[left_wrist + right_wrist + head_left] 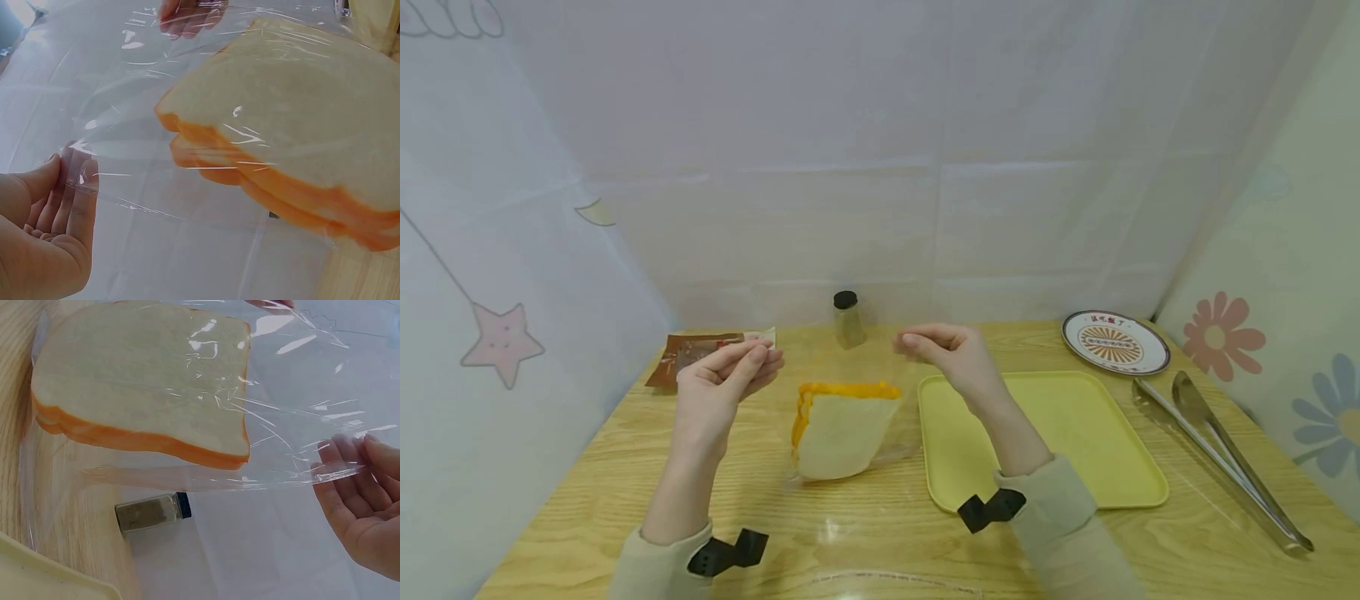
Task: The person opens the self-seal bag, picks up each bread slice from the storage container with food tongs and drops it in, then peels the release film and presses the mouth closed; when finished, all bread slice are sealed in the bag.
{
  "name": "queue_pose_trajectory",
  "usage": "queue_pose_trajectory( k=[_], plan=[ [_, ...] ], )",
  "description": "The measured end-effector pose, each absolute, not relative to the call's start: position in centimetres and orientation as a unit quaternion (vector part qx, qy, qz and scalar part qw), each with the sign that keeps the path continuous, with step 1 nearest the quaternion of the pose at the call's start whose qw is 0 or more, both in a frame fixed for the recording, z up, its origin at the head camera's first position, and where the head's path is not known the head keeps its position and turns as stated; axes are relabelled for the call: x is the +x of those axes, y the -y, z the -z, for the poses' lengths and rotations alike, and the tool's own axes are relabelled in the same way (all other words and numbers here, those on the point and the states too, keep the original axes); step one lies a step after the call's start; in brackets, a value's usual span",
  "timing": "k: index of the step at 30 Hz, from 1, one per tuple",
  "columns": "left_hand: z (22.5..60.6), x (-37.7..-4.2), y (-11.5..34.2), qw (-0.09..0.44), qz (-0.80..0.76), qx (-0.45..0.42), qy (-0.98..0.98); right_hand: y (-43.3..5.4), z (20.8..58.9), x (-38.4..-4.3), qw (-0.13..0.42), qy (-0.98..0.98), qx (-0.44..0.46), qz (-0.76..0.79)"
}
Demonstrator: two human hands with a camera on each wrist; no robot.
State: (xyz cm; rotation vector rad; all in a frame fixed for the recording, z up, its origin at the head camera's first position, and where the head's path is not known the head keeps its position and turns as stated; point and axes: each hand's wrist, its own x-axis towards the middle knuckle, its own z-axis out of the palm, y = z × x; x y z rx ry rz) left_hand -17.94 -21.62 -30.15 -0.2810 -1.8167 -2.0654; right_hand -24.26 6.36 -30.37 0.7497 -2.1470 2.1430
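Observation:
A clear plastic bag (134, 119) hangs between my two hands above the table, with slices of white bread (842, 437) low inside it. The bread has orange-brown crust, and at least two slices show stacked in the left wrist view. My left hand (718, 392) pinches one upper corner of the bag between thumb and fingers. The opposite corner is pinched by my right hand (958, 367). In the right wrist view the film stretches from the bread (144, 378) to the right hand's thumb and fingertips. The film is barely visible in the head view.
A pale yellow tray (1131, 467) lies right of the bread, partly behind my right forearm. Beyond it are a patterned white plate (1112, 342) and metal tongs (1225, 462). A black-capped jar (849, 323) stands at the back. A brown packet (666, 367) lies behind my left hand.

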Motion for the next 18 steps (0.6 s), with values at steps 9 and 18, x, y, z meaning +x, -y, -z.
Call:
queue_pose_trajectory(
  k=[9,18],
  plan=[
    [30.1,-18.0,21.7,0.212,0.719,-0.106,0.654,-7.1,30.6,-23.7,0.03,0.688,0.222,-0.69],
    [30.1,-18.1,21.7,0.256,0.714,-0.129,0.639,-7.7,30.4,-23.3,0.056,0.682,0.232,-0.692]
  ],
)
